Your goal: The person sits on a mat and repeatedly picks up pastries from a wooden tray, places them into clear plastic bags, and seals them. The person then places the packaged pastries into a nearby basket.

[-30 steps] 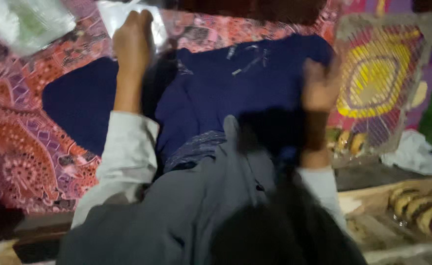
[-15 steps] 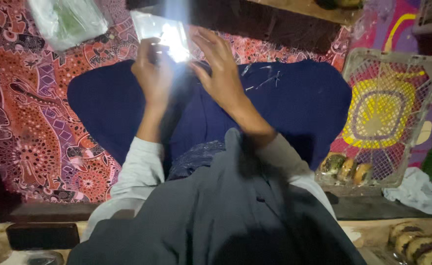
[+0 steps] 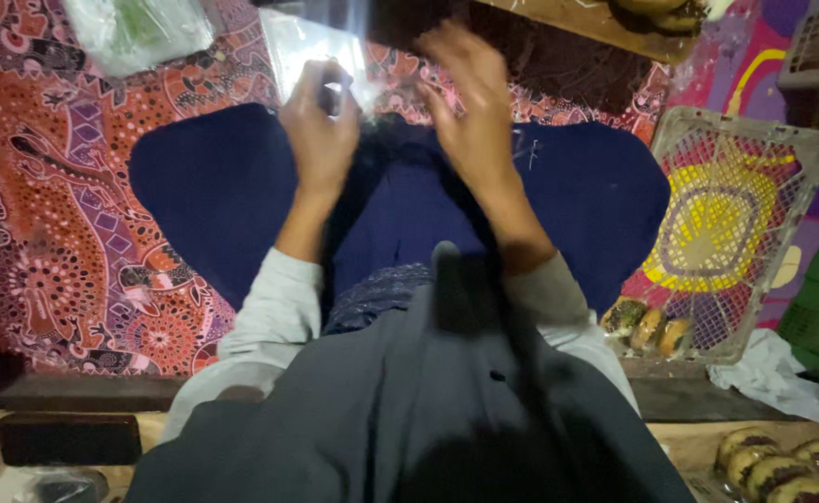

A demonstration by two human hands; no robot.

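I sit cross-legged in dark blue trousers [image 3: 558, 186] on a red patterned cloth [image 3: 46, 214]. My left hand [image 3: 321, 130] is raised in front of me and pinches the lower edge of a clear plastic bag [image 3: 311, 42]. My right hand [image 3: 465, 102] hovers beside it with the fingers spread and blurred, holding nothing that I can make out. Both hands are above my lap, close together.
Another clear bag with green contents [image 3: 135, 28] lies at the upper left. A white mesh tray [image 3: 735, 214] with several filled pastries [image 3: 647, 326] stands on my right. More pastries [image 3: 782, 466] sit at the lower right. A dark box [image 3: 65, 438] lies at the lower left.
My right hand has swung in from the right side to the middle beside the left hand. The left hand stays on the clear bag. The view has shifted slightly.
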